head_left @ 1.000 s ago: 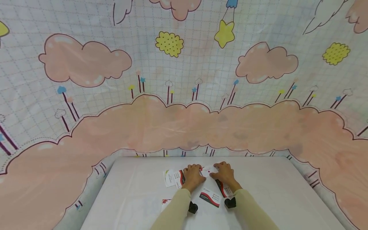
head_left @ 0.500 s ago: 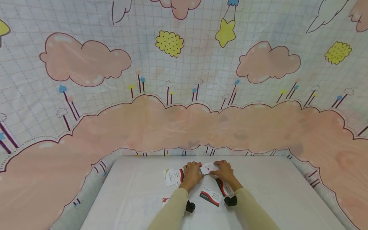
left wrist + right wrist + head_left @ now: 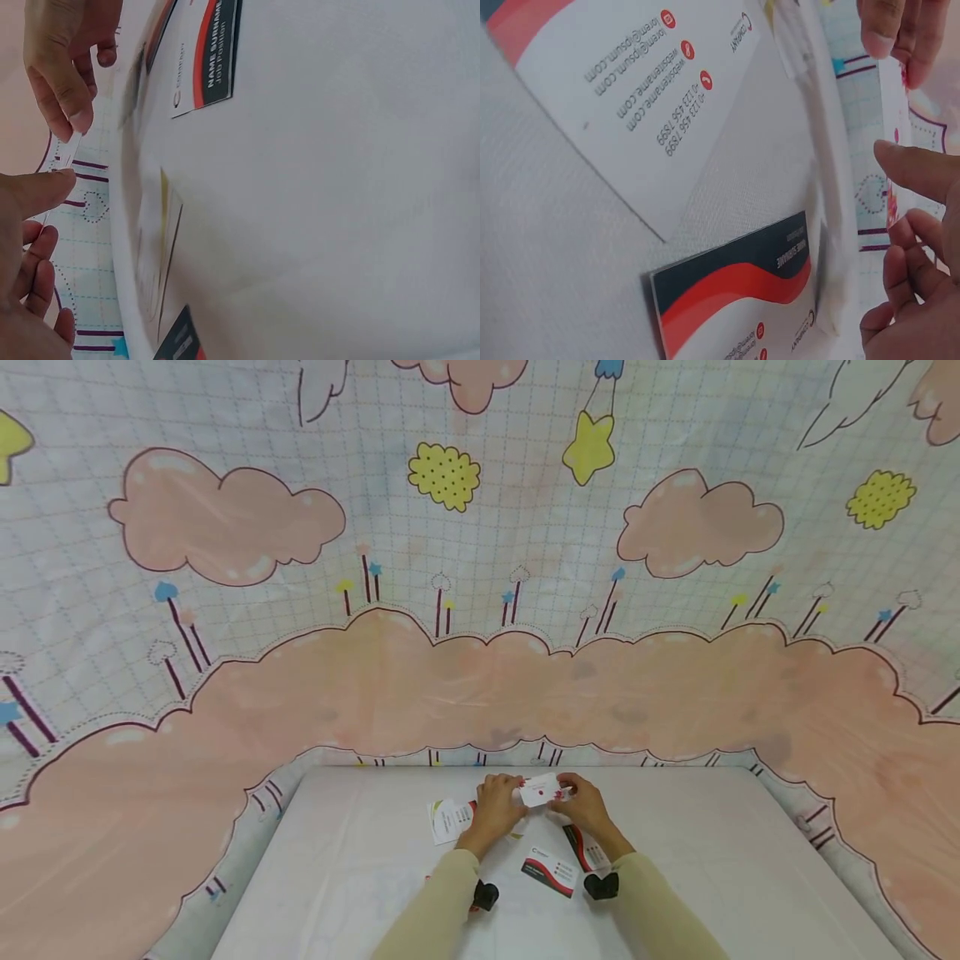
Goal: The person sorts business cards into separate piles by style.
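Both hands hold a white business card (image 3: 540,790) with red flower prints, raised above the far part of the table. My left hand (image 3: 495,810) pinches its left end, and my right hand (image 3: 588,810) pinches its right end between thumb and fingers. I cannot tell whether another card lies behind it. In the left wrist view the card (image 3: 67,154) is seen nearly edge-on. The right wrist view shows the flowered card (image 3: 892,112) between both hands. Beneath my left hand, a yellow-marked card (image 3: 516,833) lies partly hidden.
On the white table (image 3: 360,877), a black, red and white card (image 3: 549,871) lies between the forearms. A similar card (image 3: 587,847) lies by the right wrist. Overlapping cards (image 3: 452,821) sit left of my left hand. A patterned cloth (image 3: 480,685) hangs behind the table.
Both hands have lifted the flowered card off the table and tilted it up. A yellow-marked card now shows below the left hand. The left forearm has shifted left, covering most of another card.
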`<state>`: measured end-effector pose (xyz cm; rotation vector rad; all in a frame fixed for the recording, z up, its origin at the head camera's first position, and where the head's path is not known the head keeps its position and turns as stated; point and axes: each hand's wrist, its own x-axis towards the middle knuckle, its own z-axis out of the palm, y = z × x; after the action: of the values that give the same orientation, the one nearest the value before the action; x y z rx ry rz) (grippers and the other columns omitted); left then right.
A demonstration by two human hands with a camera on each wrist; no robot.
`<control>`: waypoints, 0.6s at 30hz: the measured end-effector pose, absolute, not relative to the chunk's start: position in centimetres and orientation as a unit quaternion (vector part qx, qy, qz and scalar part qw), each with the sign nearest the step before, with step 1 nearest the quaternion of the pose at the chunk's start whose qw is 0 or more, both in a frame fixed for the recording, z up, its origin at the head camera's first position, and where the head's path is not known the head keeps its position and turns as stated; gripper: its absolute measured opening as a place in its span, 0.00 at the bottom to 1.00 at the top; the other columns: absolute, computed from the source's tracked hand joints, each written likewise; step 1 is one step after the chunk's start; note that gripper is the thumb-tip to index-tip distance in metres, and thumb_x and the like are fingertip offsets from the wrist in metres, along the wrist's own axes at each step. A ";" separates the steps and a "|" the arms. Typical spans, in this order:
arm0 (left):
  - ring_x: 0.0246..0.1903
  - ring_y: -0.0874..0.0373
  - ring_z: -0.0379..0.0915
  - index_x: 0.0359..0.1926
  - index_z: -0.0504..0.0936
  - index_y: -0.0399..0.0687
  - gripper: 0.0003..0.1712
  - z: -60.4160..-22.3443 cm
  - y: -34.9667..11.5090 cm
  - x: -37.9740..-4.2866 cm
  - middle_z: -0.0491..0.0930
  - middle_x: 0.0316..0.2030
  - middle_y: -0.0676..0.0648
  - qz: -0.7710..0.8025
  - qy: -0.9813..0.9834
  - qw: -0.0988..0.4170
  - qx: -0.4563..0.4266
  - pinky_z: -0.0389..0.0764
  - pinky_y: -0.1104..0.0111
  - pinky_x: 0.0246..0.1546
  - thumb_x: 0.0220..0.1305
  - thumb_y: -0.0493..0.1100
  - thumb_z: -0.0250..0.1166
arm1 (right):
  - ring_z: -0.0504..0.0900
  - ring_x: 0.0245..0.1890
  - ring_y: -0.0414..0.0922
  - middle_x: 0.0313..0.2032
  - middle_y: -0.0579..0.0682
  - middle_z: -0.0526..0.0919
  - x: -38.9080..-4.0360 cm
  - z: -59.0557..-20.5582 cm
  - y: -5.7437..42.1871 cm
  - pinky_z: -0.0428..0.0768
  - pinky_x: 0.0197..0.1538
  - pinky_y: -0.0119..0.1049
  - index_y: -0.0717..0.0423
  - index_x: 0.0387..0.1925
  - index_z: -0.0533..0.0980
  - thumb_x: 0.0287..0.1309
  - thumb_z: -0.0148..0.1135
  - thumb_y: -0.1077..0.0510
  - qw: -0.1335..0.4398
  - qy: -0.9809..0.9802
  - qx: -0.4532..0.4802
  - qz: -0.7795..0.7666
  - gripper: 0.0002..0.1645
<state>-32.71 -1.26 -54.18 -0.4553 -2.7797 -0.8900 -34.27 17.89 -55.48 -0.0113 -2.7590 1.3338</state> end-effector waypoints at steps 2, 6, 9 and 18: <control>0.55 0.45 0.68 0.59 0.79 0.43 0.30 -54.0 -1.5 -32.7 0.79 0.54 0.41 -0.303 -0.934 0.099 -0.160 0.66 0.52 0.57 0.54 0.43 0.73 | 0.74 0.46 0.51 0.50 0.57 0.81 -34.2 -55.4 17.8 0.75 0.50 0.44 0.57 0.56 0.75 0.48 0.75 0.60 0.044 -0.897 -0.002 0.440 0.32; 0.54 0.45 0.68 0.58 0.79 0.42 0.30 -53.8 -2.0 -32.4 0.79 0.53 0.40 -0.310 -0.928 0.112 -0.176 0.66 0.52 0.55 0.54 0.43 0.74 | 0.74 0.45 0.50 0.50 0.55 0.82 -33.9 -55.2 17.7 0.73 0.46 0.38 0.57 0.56 0.76 0.48 0.75 0.60 0.053 -0.897 0.004 0.440 0.31; 0.54 0.45 0.68 0.58 0.79 0.41 0.30 -53.6 -2.4 -32.2 0.79 0.53 0.40 -0.315 -0.923 0.118 -0.185 0.67 0.52 0.54 0.54 0.43 0.74 | 0.74 0.44 0.49 0.48 0.56 0.82 -33.6 -54.9 17.6 0.72 0.44 0.36 0.58 0.55 0.77 0.47 0.75 0.61 0.069 -0.895 0.017 0.441 0.30; 0.55 0.44 0.68 0.59 0.78 0.40 0.30 -53.0 -3.9 -31.1 0.79 0.53 0.40 -0.315 -0.914 0.134 -0.218 0.68 0.50 0.54 0.54 0.41 0.73 | 0.72 0.44 0.47 0.43 0.51 0.78 -32.1 -53.7 17.0 0.73 0.42 0.34 0.57 0.63 0.73 0.46 0.76 0.62 0.085 -0.894 0.055 0.437 0.39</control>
<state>-31.09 -3.93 -53.00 -0.6327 -2.6498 -0.9144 -32.14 17.04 -53.65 0.1631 -2.6663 1.3027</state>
